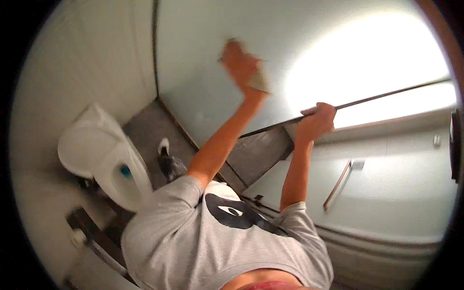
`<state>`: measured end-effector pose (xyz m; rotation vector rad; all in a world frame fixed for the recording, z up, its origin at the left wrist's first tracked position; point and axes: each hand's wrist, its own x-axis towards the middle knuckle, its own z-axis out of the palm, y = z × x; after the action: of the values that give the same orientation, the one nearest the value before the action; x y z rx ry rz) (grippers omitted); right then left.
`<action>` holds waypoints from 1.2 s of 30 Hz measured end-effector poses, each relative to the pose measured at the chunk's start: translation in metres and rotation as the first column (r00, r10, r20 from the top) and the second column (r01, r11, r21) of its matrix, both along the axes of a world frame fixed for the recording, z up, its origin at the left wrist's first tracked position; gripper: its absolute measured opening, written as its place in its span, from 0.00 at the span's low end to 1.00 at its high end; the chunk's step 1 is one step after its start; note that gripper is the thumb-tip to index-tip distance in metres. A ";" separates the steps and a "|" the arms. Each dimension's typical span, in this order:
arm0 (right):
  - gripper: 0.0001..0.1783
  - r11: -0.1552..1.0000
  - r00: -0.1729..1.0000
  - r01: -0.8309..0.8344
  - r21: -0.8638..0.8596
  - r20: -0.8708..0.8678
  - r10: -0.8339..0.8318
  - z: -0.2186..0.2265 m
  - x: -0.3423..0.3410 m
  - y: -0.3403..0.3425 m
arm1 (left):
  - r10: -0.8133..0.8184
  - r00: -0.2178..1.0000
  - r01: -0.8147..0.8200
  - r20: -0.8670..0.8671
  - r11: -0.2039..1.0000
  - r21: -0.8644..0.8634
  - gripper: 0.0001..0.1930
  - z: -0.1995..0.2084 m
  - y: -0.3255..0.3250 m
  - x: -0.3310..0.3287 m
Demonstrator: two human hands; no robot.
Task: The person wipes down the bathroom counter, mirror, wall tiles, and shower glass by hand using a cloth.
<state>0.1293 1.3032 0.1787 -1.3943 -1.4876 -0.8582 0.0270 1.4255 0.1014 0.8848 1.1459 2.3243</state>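
My left hand is pressed against a large frosted glass panel, arm stretched out and smeared by motion. Under its palm a pale yellowish cloth sticks out; the rest of it is hidden by the hand. Further right, my right hand is closed around the dark edge strip of the same panel, its fingers wrapped over it. A bright glare covers the panel's right part.
A white toilet with its lid up stands at the left, beside a pale wall. Grey floor shows between toilet and panel. At the right, another frosted panel carries a bar handle.
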 end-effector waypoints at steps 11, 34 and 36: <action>0.30 0.998 0.941 0.057 0.041 -0.337 -0.040 -0.005 0.005 -0.005 | 0.015 0.802 0.005 -0.596 0.999 0.032 0.29 -0.004 -0.041 -0.008; 0.27 0.983 0.968 0.180 0.044 -0.187 -0.168 0.009 0.015 0.008 | -0.106 0.923 -0.001 -0.370 0.960 -0.279 0.28 -0.101 -0.065 0.016; 0.26 0.984 0.970 0.170 0.051 -0.183 -0.158 0.006 0.013 0.008 | -0.159 0.987 0.144 -0.017 0.933 -0.330 0.24 -0.130 -0.061 0.008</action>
<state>0.1427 1.3110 0.1849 -1.5188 -1.2106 -0.8523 0.0354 1.3641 -0.0285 0.8671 1.3793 1.9255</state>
